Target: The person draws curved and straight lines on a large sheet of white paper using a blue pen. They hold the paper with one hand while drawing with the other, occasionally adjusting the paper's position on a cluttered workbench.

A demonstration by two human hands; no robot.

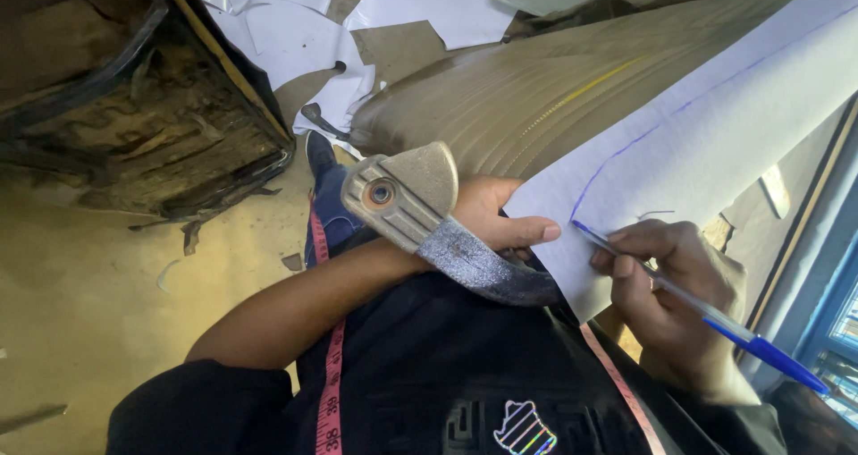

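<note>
- Head view, looking down: the left hand (496, 218) lies flat against the near edge of a white paper sheet (715, 124), thumb extended along that edge, fingers loose and gripping nothing.
- The right hand (666, 299) is clenched around a blue ballpoint pen (706, 312) in a writing grip. The pen tip touches the paper near its lower left corner.
- A blue pen line (626, 147) runs from the tip up the sheet, bends, then follows the paper toward the upper right, keeping near the sheet's left edge.
- The paper is draped over a ribbed tan seat cushion (527, 97), which extends diagonally from the person's lap toward the upper right.
- A grey plastic hinge cover (402, 191) with a round bolt hole sits at the cushion's near end, just beside the left wrist. A grey sparkly strip (487, 267) continues from it under the left hand; whether the two are one part is unclear.
- A pink measuring tape (332, 366) hangs down across the black garment.
- Left of the person, the tan floor (89, 276) is mostly open, bounded above by a dark, worn seat frame (134, 88).
- White paper offcuts (295, 35) litter the floor beyond the cushion.
- On the right, a blue window frame (827, 303) stands close behind the pen hand, leaving little room there.
</note>
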